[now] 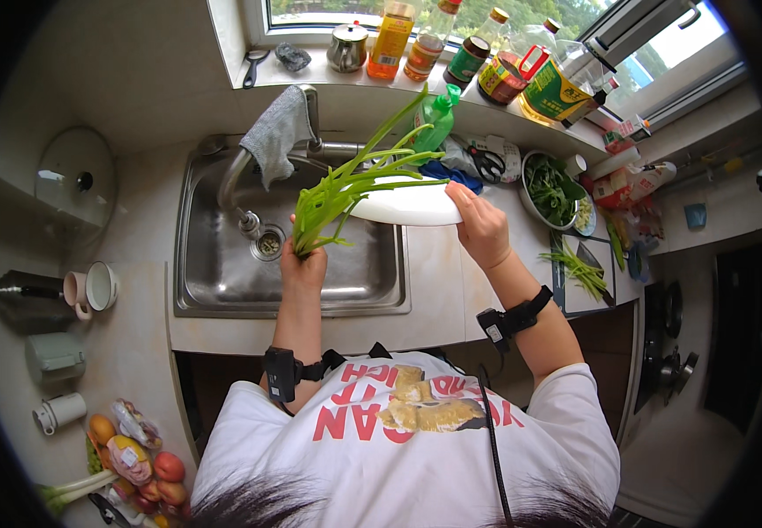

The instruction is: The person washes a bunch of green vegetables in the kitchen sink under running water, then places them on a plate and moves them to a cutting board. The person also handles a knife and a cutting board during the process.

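Note:
My left hand (304, 259) grips a bunch of long green vegetable stalks (334, 195) above the stainless steel sink (222, 300). The stalks fan out up and to the right, their far ends crossing over a white plate (414, 203). My right hand (483, 221) holds that plate by its right edge, tilted, beyond the sink's right rim. Stalks lie in front of the plate's left part and hide some of it. Below and left of the stalks, bits of debris sit in the sink drain (268, 244).
A faucet (239, 178) draped with a grey cloth (282, 132) rises behind the sink. A green soap bottle (435, 122) stands behind the plate. To the right are a bowl of leafy greens (549, 191) and a cutting board (592, 297) with cut stalks and a knife. Fruit (169, 466) lies lower left.

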Tool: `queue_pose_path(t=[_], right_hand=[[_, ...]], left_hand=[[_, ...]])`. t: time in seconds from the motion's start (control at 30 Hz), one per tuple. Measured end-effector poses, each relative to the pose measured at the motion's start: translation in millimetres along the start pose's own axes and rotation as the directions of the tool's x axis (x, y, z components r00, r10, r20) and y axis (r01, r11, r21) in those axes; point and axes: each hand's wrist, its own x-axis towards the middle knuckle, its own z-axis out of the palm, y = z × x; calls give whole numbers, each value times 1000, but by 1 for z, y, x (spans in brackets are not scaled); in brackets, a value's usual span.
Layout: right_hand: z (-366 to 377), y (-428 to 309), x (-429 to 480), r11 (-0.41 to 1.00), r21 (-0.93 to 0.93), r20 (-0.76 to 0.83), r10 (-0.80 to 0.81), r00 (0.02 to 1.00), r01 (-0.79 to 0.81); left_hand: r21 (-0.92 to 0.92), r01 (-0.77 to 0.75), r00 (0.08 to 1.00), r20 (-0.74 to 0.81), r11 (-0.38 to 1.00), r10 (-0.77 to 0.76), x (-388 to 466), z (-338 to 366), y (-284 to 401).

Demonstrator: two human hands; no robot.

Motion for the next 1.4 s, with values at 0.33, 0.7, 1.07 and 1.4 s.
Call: queue_pose_path(t=[0.33,0.7,1.07,1.4], right_hand=[[0,15,-8,998,63,-39,30,999,-28],[11,41,-73,868,258,-13,443,896,-425],[3,82,-279,-667,481,611,721,-328,-569],[15,92,-317,-735,510,630,673,-388,-448]], left_hand=[[61,131,944,298,989,-144,4,-21,-3],[75,-25,999,44,997,22,11,-27,-17],[42,112,994,10,993,-113,30,-48,-32],[103,127,990,51,986,-133,44,-62,-39]])
